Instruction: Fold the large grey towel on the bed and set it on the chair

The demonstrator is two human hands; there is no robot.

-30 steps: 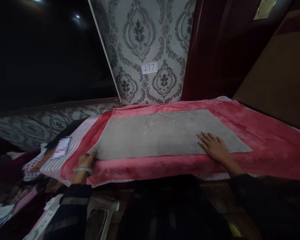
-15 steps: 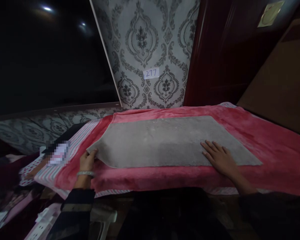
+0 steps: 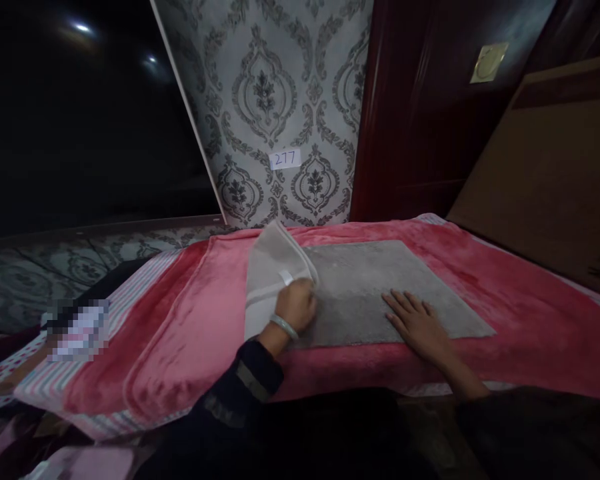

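A grey plush mat [image 3: 353, 293] lies on a pink-red blanket [image 3: 190, 313]. Its left part is lifted and folded over toward the right, so the pale underside with a small white tag shows. My left hand [image 3: 298, 308], a bracelet at its wrist, is closed on the mat's left edge and holds it above the middle of the mat. Flat on the right part of the mat rests my right hand [image 3: 420, 327], fingers spread.
A dark screen [image 3: 90, 120] stands at the left against patterned wallpaper [image 3: 265, 93] with a "277" label [image 3: 285, 159]. A dark red door panel [image 3: 415, 120] and a large cardboard box [image 3: 555, 173] are at the right. Striped cloth [image 3: 130, 300] shows under the blanket.
My left hand has carried the mat's left edge up and to the right, folding it over. My right hand still presses on the mat. The view has shifted slightly right.
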